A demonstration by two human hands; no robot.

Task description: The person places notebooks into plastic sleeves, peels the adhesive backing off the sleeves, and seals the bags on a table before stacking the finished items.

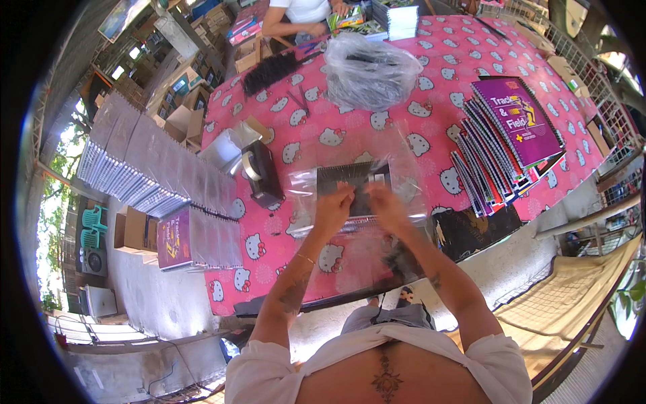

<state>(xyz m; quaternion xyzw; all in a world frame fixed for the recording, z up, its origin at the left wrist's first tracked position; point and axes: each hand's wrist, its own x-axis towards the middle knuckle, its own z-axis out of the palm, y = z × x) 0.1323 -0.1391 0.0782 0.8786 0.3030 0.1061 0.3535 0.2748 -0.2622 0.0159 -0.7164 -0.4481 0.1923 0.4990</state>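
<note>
A dark spiral notebook (pixel 353 176) lies on the table in front of me, with clear plastic film (pixel 408 192) spread under and around it. My left hand (pixel 334 205) is over its left part, thumb and fingers drawn together in a pinch; what they grip, if anything, is too small to make out. Over the right part is my right hand (pixel 388 207), smeared by motion, so its fingers cannot be read. A black tape dispenser (pixel 262 176) with a roll of tape stands to the left of the notebook.
Film-wrapped notebooks (pixel 145 151) stand in long rows along the left edge. At the right is a fanned stack of spiral notebooks (pixel 515 124), purple on top. A clear plastic bag (pixel 370 71) lies beyond my hands. Across the pink tablecloth (pixel 330 137), a co-worker's hand (pixel 341 9) is near books.
</note>
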